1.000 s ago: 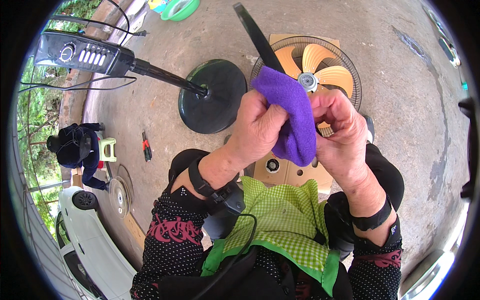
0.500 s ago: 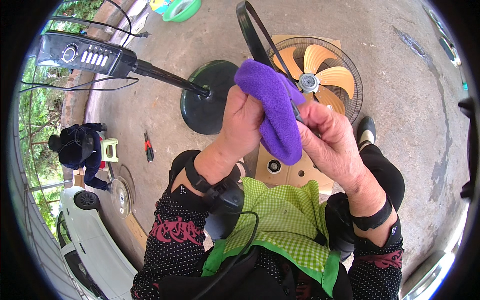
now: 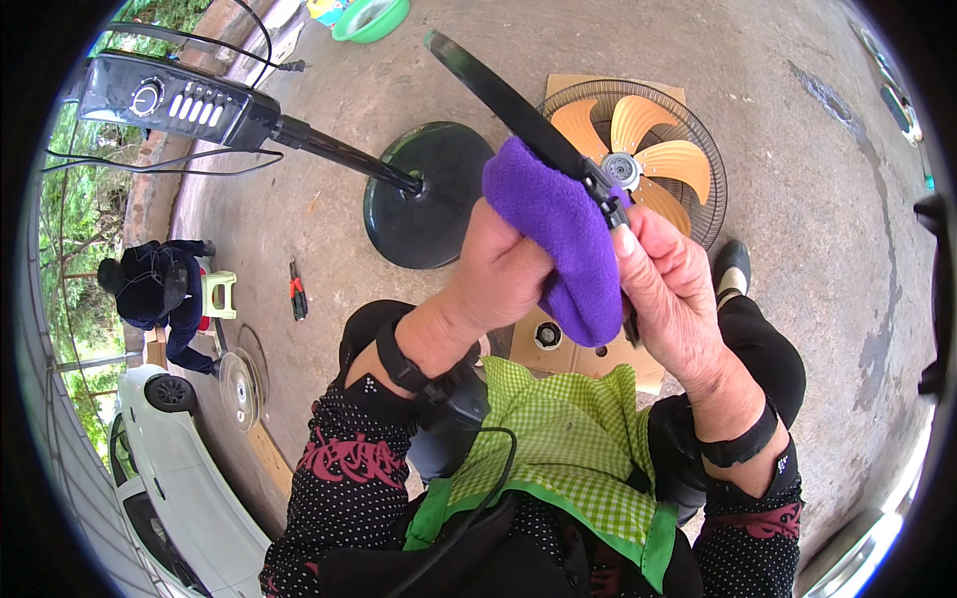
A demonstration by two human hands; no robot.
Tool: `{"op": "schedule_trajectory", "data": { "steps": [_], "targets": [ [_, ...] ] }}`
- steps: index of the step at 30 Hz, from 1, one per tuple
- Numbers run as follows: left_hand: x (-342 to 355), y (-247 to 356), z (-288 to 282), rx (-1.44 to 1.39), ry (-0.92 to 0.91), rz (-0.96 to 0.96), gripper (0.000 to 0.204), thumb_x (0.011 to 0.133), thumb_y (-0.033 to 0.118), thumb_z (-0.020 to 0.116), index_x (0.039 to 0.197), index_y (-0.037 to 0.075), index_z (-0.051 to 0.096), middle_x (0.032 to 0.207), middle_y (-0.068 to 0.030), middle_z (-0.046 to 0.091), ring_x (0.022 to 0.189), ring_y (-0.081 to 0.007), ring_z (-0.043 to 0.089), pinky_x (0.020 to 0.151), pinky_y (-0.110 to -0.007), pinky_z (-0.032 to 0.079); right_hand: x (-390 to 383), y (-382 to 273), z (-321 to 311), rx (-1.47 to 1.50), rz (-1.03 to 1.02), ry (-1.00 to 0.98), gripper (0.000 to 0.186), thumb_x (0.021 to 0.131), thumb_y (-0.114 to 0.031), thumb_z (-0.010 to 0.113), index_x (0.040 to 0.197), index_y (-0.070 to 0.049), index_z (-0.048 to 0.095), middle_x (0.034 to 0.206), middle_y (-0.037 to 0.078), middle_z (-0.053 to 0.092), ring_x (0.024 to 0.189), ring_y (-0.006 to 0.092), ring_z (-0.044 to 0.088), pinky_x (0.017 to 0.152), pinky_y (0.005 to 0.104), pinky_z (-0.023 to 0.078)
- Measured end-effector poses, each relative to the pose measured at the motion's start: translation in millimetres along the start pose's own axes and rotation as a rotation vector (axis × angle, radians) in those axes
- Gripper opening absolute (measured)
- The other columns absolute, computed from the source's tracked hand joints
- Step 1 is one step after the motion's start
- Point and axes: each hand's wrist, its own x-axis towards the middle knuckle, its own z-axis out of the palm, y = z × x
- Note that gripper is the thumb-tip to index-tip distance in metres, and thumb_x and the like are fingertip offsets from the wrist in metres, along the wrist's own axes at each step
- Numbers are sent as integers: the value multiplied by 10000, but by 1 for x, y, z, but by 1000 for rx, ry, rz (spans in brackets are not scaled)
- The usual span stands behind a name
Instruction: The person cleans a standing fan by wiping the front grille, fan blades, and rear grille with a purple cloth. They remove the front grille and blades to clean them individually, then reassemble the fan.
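My left hand (image 3: pixel 503 264) is closed round a purple cloth (image 3: pixel 558 234), which is folded over a black plastic ring (image 3: pixel 508 100), seen almost edge-on. Thumb and fingers of my right hand (image 3: pixel 668 274) pinch the ring near a small clasp-like joint, beside the cloth. Part of the ring is hidden behind the cloth and my hands. Beyond them a fan guard with orange blades (image 3: pixel 668 164) lies on cardboard. To its left stands a round black fan base (image 3: pixel 419 219), whose pole leads to a control box (image 3: pixel 174 105) with a knob and white buttons.
Pliers with red handles (image 3: pixel 297 294) lie on the concrete at left. Another person (image 3: pixel 164 289) bends beside a pale green stool (image 3: pixel 219 296) and a round wire guard (image 3: pixel 241 389). A white car (image 3: pixel 189 478) stands lower left, a green basin (image 3: pixel 374 20) at the far side.
The black ring has turned from an open-loop view to nearly edge-on, its far end swinging left. Both hands and the cloth have shifted slightly right.
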Motion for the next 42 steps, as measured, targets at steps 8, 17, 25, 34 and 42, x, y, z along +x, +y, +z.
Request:
{"op": "schedule_trajectory", "data": {
  "steps": [8,17,25,34,42],
  "targets": [
    [-2,3,9,-36,98,22,243,1020,202,525,1057,-4,648,916,-45,707,807,-106,671,731,-255,544,2,-1,-3,-39,23,-96,260,1056,-258,482,867,-91,543,706,-74,496,630,-2,409,567,167,347],
    [-6,-1,-7,-147,3,49,249,1023,184,515,1191,9,573,1100,-45,659,972,-104,632,855,-268,516,2,-6,-2,-8,-14,-146,250,1056,-260,482,880,-91,537,731,-70,512,683,8,437,626,175,375],
    [1,15,-15,-70,-93,-3,292,987,191,565,1218,12,562,1115,-57,651,1007,-131,622,881,-294,507,-1,-7,0,-44,-58,-179,202,1045,-214,505,910,-70,550,741,-51,530,689,30,473,649,204,410],
    [16,24,-29,39,-54,-58,225,957,177,597,1075,-9,647,1050,-99,704,899,-176,674,798,-307,547,-3,-8,-6,-37,-33,-251,190,1040,-190,511,916,-56,565,728,-41,530,656,40,483,637,210,410],
    [7,20,-20,-436,106,-123,199,999,131,538,1048,-17,662,945,-79,715,802,-113,670,725,-269,550,-3,-11,-8,-71,36,-287,209,1039,-202,516,912,-50,583,716,-53,519,643,31,465,605,201,406]
  ]
}}
